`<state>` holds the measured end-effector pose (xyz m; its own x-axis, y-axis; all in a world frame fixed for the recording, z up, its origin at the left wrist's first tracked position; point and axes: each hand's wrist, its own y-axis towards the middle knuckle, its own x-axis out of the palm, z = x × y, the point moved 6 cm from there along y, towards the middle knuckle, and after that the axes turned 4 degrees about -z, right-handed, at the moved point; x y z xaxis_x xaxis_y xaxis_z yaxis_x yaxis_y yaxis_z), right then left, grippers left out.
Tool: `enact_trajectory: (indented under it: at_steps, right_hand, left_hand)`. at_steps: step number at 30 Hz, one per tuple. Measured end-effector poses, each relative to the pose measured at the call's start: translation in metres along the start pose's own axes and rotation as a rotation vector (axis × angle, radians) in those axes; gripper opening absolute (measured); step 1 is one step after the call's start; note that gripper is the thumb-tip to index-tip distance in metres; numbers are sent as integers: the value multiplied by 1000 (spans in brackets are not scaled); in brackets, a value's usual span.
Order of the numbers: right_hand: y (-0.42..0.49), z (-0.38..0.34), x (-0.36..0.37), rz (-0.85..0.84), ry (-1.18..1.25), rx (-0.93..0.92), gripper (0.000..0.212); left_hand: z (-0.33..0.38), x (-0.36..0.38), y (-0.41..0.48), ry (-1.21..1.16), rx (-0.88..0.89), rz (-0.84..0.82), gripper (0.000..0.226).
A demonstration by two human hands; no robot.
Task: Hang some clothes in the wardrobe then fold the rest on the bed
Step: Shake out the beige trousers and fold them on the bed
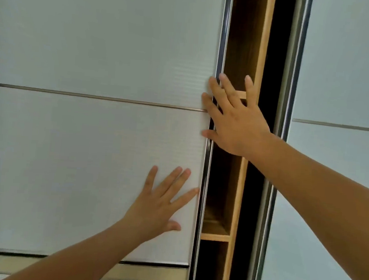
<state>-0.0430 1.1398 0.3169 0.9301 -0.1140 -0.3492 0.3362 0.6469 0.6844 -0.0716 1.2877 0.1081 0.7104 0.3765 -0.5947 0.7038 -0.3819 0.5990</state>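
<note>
Left forearm (70,254) comes in from 7 o'clock, right forearm (319,183) from 4 o'clock; both bare and both reaching forward.

Wardrobe (242,34) fills the view. It is open by a narrow gap running top to bottom, just right of centre.
- Left sliding door (89,154): pale panel from 9 o'clock to centre. A thin metal trim strip (94,96) crosses it, and a gold band (146,274) runs low at 6 o'clock.
- Left hand (158,206): flat on this panel below centre, fingers straight and spread, pointing toward 1 o'clock, gripping nothing.
- Right hand (235,121): open at the door's metal edge (222,43). Thumb and first two fingers lie on the panel face; the other fingers stretch across the gap. Nothing is clasped.
- The hands are apart, right above left.
- Inside the gap: a wooden upright (261,46) and a wooden shelf (215,237) at 6 o'clock, with dark space around them.
- Right sliding door (338,85): pale panel at 3 o'clock, beyond the gap.
</note>
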Motion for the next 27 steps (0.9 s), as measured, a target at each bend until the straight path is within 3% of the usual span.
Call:
enact_trajectory:
  at_steps: [10,20,27]
  right_hand:
    - [-37,56,30,-122,-284,78,88]
    - [-63,78,42,-221,-327,103,74]
    - [-68,75,38,-239,-264,124,69]
  left_hand:
    - [63,9,55,-55,106,115,120]
    - [102,5,83,-69,114,135,121]
    - [103,3,86,-70,117,43,119]
